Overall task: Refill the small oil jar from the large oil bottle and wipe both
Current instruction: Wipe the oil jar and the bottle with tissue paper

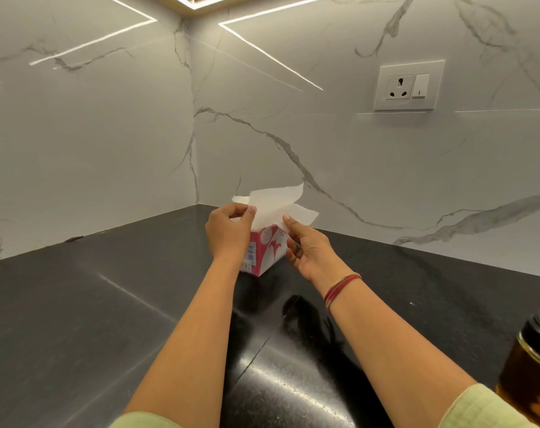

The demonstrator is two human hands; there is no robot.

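Two marble walls [324, 134], black countertop [77, 304], wall socket [409, 84]

Bare black counter [77, 304] left of tissue box [267, 254]; oil jar [531, 366] blocks near right edge

The person wears a pale green top. Its left sleeve [140, 421] and right sleeve [481, 409] end near the elbows, leaving the forearms bare. The right sleeve's cloth shows a fine, grid-like weave. Behind the right hand [307, 248], thin bands [341, 288] circle the wrist (mostly red, with a paler yellowish strand alongside).
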